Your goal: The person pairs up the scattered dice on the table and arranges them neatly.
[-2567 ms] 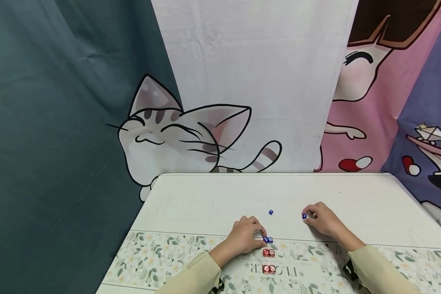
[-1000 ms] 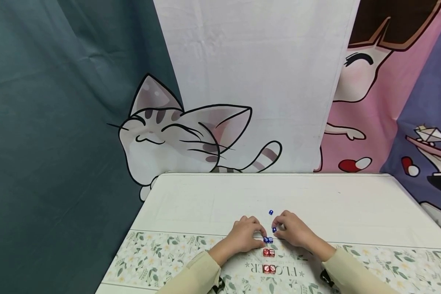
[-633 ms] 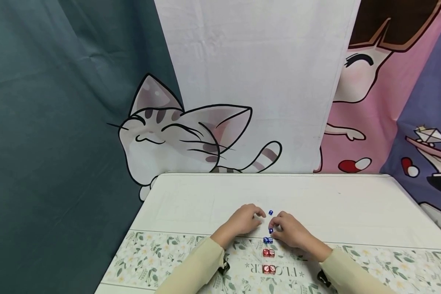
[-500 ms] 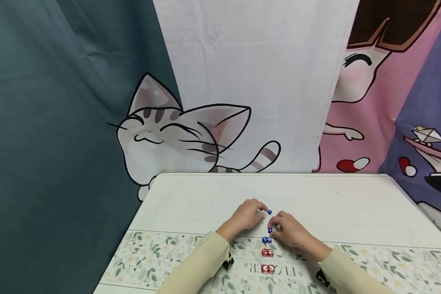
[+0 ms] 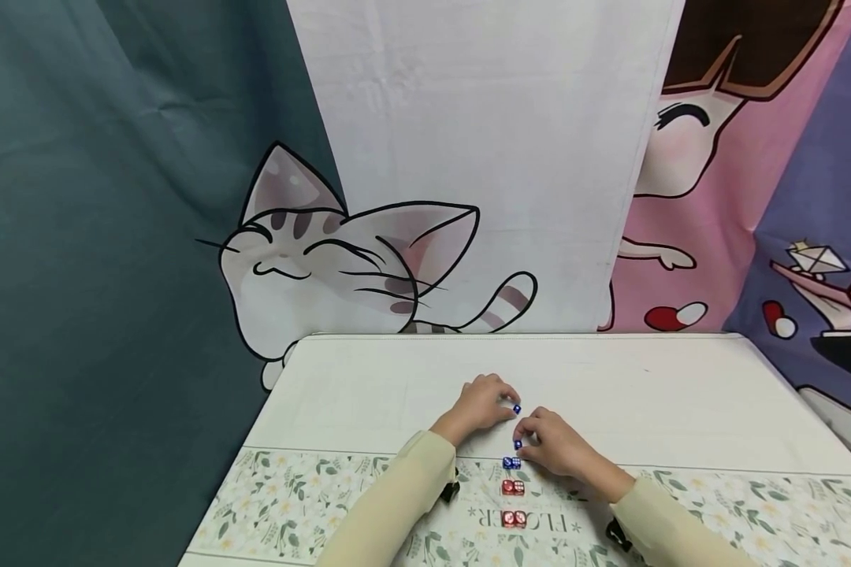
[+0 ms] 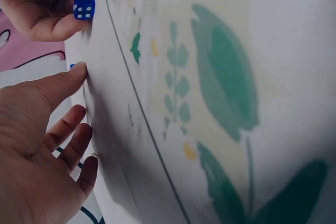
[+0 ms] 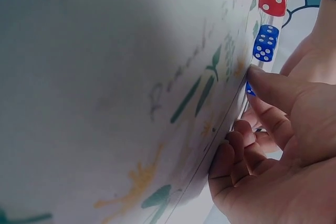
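Note:
In the head view my left hand (image 5: 481, 405) is at the farther loose blue die (image 5: 517, 409), index finger and thumb on either side of it. The left wrist view shows only a sliver of that die behind the thumb (image 6: 76, 74). My right hand (image 5: 559, 446) pinches another blue die (image 5: 518, 445) between thumb and forefinger, close behind a side-by-side pair of blue dice (image 5: 511, 463). From the right wrist, a bit of the pinched die (image 7: 250, 88) shows between the fingertips. Nearer the front lie two red pairs, the first red dice (image 5: 513, 488) and the second red dice (image 5: 514, 519).
The white table (image 5: 369, 378) carries a flower-print band (image 5: 312, 496) with mirrored lettering across its front part. Behind the table hangs a curtain (image 5: 525, 142) printed with a cartoon cat. Both forearms reach in from the front.
My left hand has left the blue pair and moved away from me to the farther blue die. My right hand has brought its blue die from the right to just behind the pair.

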